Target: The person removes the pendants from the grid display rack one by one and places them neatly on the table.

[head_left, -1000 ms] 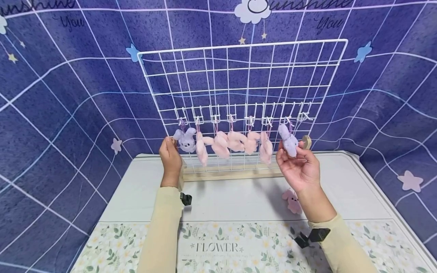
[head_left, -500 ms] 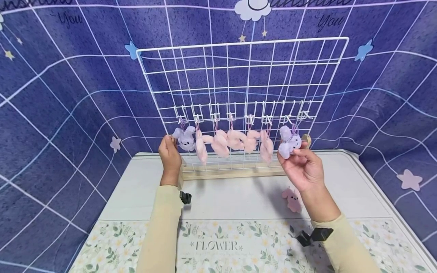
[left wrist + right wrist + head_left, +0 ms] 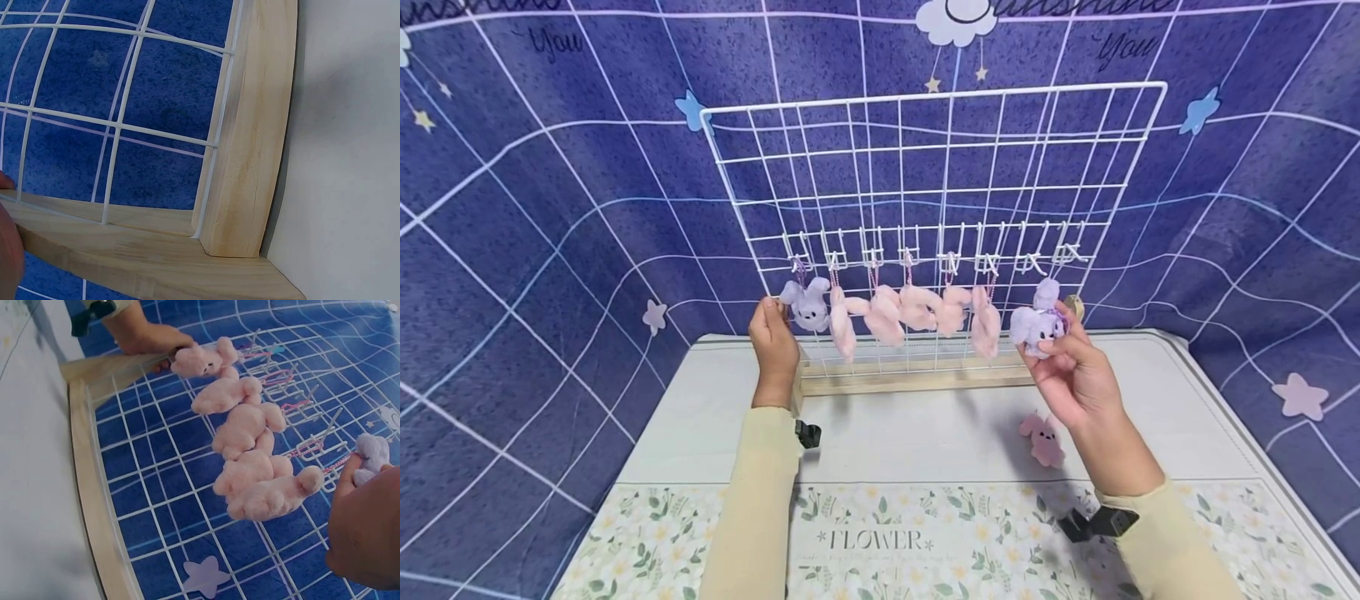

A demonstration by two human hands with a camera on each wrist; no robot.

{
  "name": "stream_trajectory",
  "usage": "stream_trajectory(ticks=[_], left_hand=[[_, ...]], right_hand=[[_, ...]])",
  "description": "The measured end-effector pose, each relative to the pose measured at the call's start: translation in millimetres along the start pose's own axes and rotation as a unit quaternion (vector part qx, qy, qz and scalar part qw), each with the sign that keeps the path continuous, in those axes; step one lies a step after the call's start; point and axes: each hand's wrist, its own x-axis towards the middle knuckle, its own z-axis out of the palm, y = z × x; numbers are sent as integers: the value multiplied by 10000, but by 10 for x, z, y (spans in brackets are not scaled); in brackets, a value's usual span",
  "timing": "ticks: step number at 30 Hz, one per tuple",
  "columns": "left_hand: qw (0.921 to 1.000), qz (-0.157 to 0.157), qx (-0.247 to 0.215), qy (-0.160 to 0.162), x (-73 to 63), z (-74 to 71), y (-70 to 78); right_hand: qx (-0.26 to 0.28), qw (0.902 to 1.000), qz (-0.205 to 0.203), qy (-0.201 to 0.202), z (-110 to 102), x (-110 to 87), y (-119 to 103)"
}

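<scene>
A purple toy point(image 3: 1030, 327) is pinched in the right hand's point(image 3: 1084, 385) fingers; its loop point(image 3: 1061, 322) is probably best worked clear of them, with the rack point(image 3: 910, 384) held steady by the left hand point(image 3: 774, 343), curled round its edge at 9 o'clock. Of eight hooks point(image 3: 1031, 264), two are bare, toward 12; on six are hung five pink toys point(image 3: 886, 318) and a second purple toy point(image 3: 808, 310). One loose pink toy point(image 3: 1045, 442) is laid on the table point(image 3: 910, 437) at 6.

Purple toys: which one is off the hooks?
The purple toy held in the right hand, in front of the white rack. The other purple toy hangs from the leftmost hook, beside the left hand.
</scene>
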Motion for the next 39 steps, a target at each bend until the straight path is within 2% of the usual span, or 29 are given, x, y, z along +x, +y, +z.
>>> stream_trajectory(ticks=[2, 6, 11, 15, 22, 31, 34, 39], left_hand=[[10000, 56, -54, -35, -15, 7, 66], [9999, 49, -88, 51, -21, 33, 77], [10000, 72, -62, 27, 7, 22, -33], [9999, 81, -75, -60, 8, 6, -27], [10000, 53, 35, -13, 2, -1, -33], [9998, 96, 17, 143, -11, 42, 34], [9998, 96, 20, 168, -20, 48, 60], [9998, 77, 80, 147, -9, 31, -7]], right_hand=[[-286, 9995, -36, -89, -15, -12, 3], [-1043, 9940, -116, -298, -41, -28, 16], [-1832, 9830, -62, 30, -29, -41, 37], [-2055, 9784, 49, 234, -36, -46, 39], [-2122, 9768, 228, 179, -132, -41, 15], [-2461, 9691, 62, 146, -232, -49, 17], [-2779, 9603, -18, 235, -247, -58, 20], [-3474, 9366, -44, 462, -289, -82, 30]])
